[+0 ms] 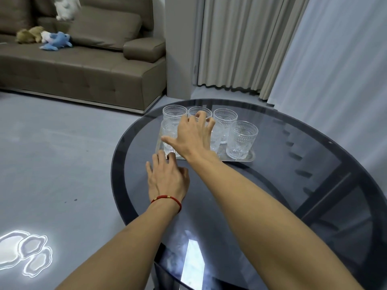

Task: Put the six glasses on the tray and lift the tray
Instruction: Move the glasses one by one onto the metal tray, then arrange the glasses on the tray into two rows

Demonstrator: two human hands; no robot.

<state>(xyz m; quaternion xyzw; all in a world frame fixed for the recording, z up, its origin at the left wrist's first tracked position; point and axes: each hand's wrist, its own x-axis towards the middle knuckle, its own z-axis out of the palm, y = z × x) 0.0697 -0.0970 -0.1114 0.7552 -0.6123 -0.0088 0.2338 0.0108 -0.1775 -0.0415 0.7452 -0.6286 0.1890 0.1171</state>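
Several clear embossed glasses stand on a silver tray at the far left part of the round dark glass table. The front right glass stands free; a back left glass shows behind. My right hand reaches over the middle of the tray with fingers spread above the middle glasses, partly hiding them. My left hand, with a red string bracelet on the wrist, lies flat on the table, its fingertips at the tray's near left corner.
A brown sofa with soft toys stands at the back left across grey floor. Grey curtains hang behind the table. The table's left rim runs just beside my left hand.
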